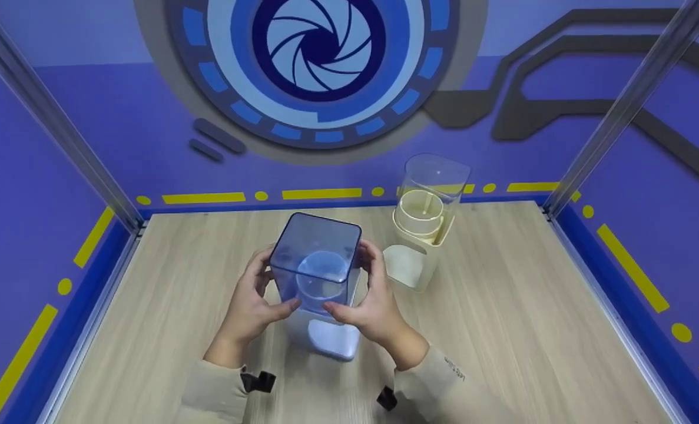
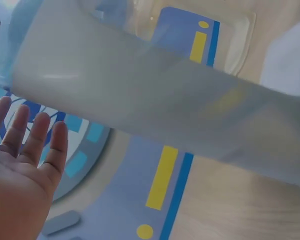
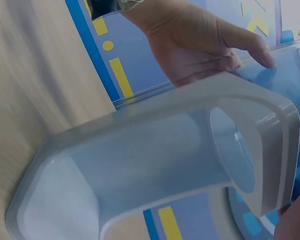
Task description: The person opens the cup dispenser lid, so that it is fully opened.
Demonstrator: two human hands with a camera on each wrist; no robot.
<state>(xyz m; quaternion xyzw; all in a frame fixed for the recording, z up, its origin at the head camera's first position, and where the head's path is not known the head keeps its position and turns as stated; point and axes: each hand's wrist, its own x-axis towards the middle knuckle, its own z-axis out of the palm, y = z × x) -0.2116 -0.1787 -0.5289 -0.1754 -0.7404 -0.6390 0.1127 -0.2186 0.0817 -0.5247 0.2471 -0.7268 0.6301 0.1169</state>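
A blue see-through box [image 1: 317, 235] forms the upper part of a plastic dispenser, and a round ring shows through it. Below it is a pale blue-grey stand [image 1: 333, 340] with an open front. The stand fills much of both wrist views; its round hole shows in the right wrist view. My left hand [image 1: 249, 309] holds the box's left side, thumb at the front. In the left wrist view its fingers [image 2: 39, 135] look nearly straight along the box. My right hand [image 1: 378, 309] grips the right side, thumb across the front.
A cream dispenser [image 1: 437, 237] with a clear upper box [image 1: 437, 168] and a round cup [image 1: 420, 213] stands behind and to the right. Purple-blue printed walls [image 1: 337, 176] and metal posts [image 1: 614, 109] enclose the wooden table [image 1: 502, 330].
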